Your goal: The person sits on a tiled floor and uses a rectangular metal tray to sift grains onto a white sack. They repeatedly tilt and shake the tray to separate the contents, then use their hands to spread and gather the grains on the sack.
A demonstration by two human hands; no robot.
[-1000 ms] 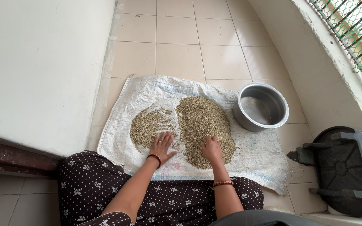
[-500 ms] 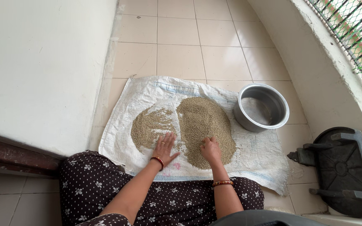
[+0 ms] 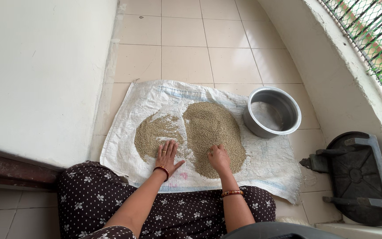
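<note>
A white woven sack (image 3: 261, 161) lies flat on the tiled floor in front of me. Two patches of small brownish-green grain sit on it: a thin, scattered one (image 3: 152, 132) on the left and a thicker oval heap (image 3: 212, 132) on the right. My left hand (image 3: 168, 156) rests flat with fingers spread at the near edge of the thin patch. My right hand (image 3: 218, 158) lies with fingers curled on the near edge of the thick heap. Both wrists wear bangles.
A round steel pot (image 3: 272, 112) stands on the sack's far right corner. An overturned black plastic stool (image 3: 360, 176) lies at the right, beside a curved wall. A white wall (image 3: 40, 75) rises on the left. My lap in dark dotted cloth (image 3: 173, 208) fills the near side.
Both hands stay on the near edges of the grain with only slight shifts; the left hand lies a little nearer the gap between the patches.
</note>
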